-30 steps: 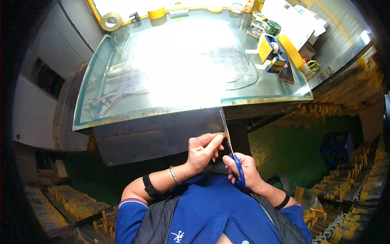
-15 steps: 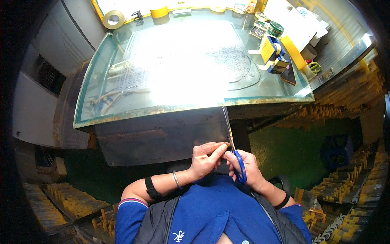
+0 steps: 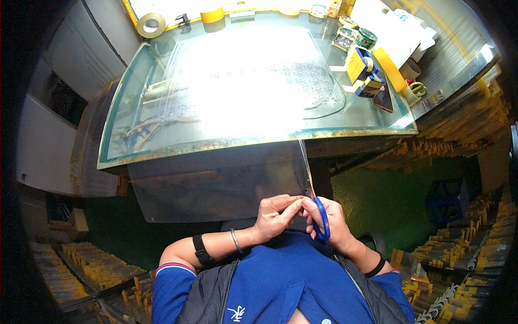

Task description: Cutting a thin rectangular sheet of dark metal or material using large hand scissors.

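A translucent film sheet (image 3: 210, 186) hangs over the front edge of the glass-topped table (image 3: 367, 127). At the sheet's near right corner my left hand (image 3: 275, 216) is closed, thumb against forefinger, pinching its edge. My right hand (image 3: 335, 221) is wrapped around scissors with blue handles (image 3: 323, 218). The scissor blades point up and away along the sheet's right edge; whether they are apart is too fine to tell. My two hands almost touch, thumb beside fingertips, just in front of my body.
Tape rolls (image 3: 151, 25) line the table's far side. On the right are a blue-and-yellow tape dispenser (image 3: 359, 65), a phone (image 3: 383, 99) and green-handled scissors (image 3: 416, 89). A blue plastic stool (image 3: 449, 200) stands on the green floor. Racks with yellow pieces (image 3: 100, 264) flank me.
Both hands have shifted slightly right and closer together. The scissors and the sheet's right edge have moved a little to the right with them.
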### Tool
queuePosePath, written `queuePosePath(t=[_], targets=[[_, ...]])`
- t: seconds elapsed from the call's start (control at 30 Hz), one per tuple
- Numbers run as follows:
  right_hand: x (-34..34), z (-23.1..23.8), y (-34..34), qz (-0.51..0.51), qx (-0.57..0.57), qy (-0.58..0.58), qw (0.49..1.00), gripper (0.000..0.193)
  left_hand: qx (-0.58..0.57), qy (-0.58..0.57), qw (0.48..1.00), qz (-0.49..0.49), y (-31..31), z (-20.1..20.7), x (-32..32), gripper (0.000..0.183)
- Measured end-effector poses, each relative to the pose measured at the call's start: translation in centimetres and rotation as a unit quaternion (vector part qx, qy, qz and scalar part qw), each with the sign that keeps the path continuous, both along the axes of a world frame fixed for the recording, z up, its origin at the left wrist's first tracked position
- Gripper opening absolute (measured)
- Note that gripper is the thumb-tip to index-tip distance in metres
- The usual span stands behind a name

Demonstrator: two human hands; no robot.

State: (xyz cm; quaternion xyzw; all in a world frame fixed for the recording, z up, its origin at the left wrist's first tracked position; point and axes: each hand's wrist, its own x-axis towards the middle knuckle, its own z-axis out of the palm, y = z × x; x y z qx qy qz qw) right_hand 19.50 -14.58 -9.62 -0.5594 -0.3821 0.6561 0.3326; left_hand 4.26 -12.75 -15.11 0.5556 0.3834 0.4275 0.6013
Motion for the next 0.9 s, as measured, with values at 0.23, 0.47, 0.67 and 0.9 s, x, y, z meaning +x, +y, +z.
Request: queuePosePath(t=[0.23,0.47,0.67,0.9], targets=[[0.1,0.8,0.4,-0.009,-0.013,0.033,0.999,0.038,0.019,0.017,1.000,-0.010,-0.3,0.4,0.0,0.016],[-0.1,1.0,0.3,-0.005,-0.018,0.003,1.000,0.040,0.104,0.025,0.994,-0.010,-0.2,0.1,-0.1,0.015],[-0.2,1.3,0.4,-0.001,-0.014,-0.022,1.000,0.040,0.057,0.045,0.997,-0.034,-0.2,0.3,-0.5,0.016],[0.3,2.3,0.5,0.002,0.013,-0.048,0.999,0.035,-0.035,-0.022,0.999,-0.005,1.2,2.0,-1.3,0.019]])
